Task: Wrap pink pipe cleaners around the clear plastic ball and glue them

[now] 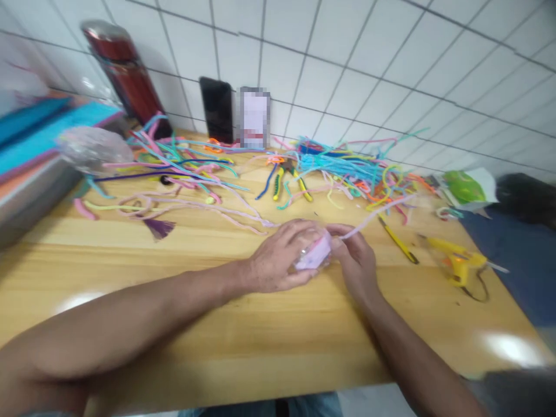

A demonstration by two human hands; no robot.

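My left hand (278,258) is closed around a small rounded object (318,253) with a pale lilac band and a clear, shiny part; its exact kind is not plain. At its right side, my right hand (358,263) pinches a lilac pipe cleaner (377,214). The free end of this stem sticks out up and to the right. Both hands are just above the middle of the wooden table (208,336). Fingers cover much of the rounded object, and the picture is somewhat blurred there.
Loose pipe cleaners (339,165) lie heaped along the tiled wall, more (191,174) at left. Pliers (280,182), a yellow cutter (397,240) and a yellow glue gun (460,260) lie about. Two phones (217,110) and a red flask (125,75) stand behind; a purple tassel (160,227) lies left.
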